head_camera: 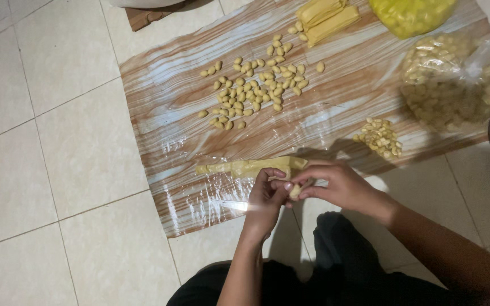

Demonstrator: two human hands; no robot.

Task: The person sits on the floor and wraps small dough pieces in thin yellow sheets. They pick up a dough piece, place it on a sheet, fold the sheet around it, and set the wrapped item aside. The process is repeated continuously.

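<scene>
Pinching a small piece of dough between them, the left hand and the right hand meet fingertip to fingertip over the near edge of a plastic sheet; both hands are curled narrow around the piece, thumbs and forefingers closed on it, so that only a pale nub shows between the fingers; just beyond the knuckles, touching or nearly touching them, lies a flattened dough strip, running out to the left of the left hand; farther out from the hands, well apart, a scatter of shaped pieces covers the middle of the sheet; beyond the right hand sits a small heap of cut bits; farther right, a clear bag of pieces; at the far edge, folded dough slabs and a yellow bag.
</scene>
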